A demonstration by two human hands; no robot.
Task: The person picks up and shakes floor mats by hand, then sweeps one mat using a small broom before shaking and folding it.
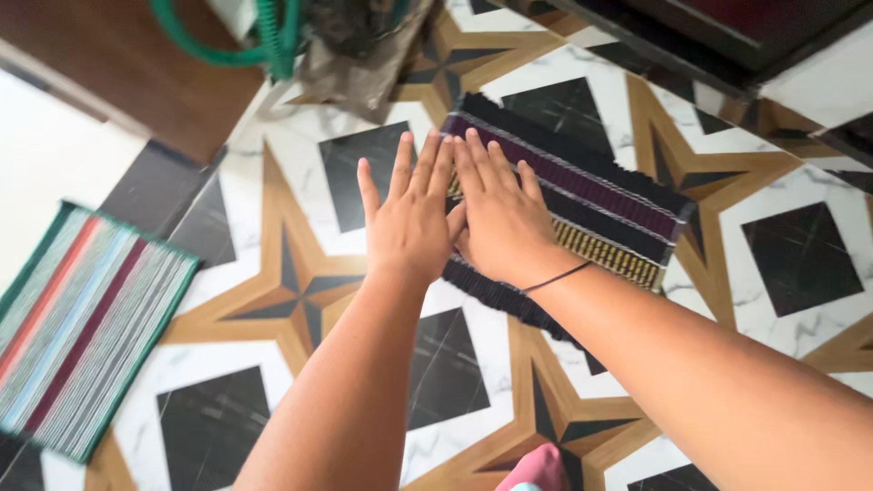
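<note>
Your left hand [407,223] and right hand [498,218] lie side by side, fingers straight and together, palms down, gripping nothing; the right rests on the dark striped mat [582,195], the left at its near-left end, partly over the floor [273,195]. The mat lies flat on the patterned tiles; its long axis runs diagonally, from upper left beside your fingertips down to the right; its purple and yellow bands follow that line. A green-edged striped mat [77,323] lies well apart, far left.
</note>
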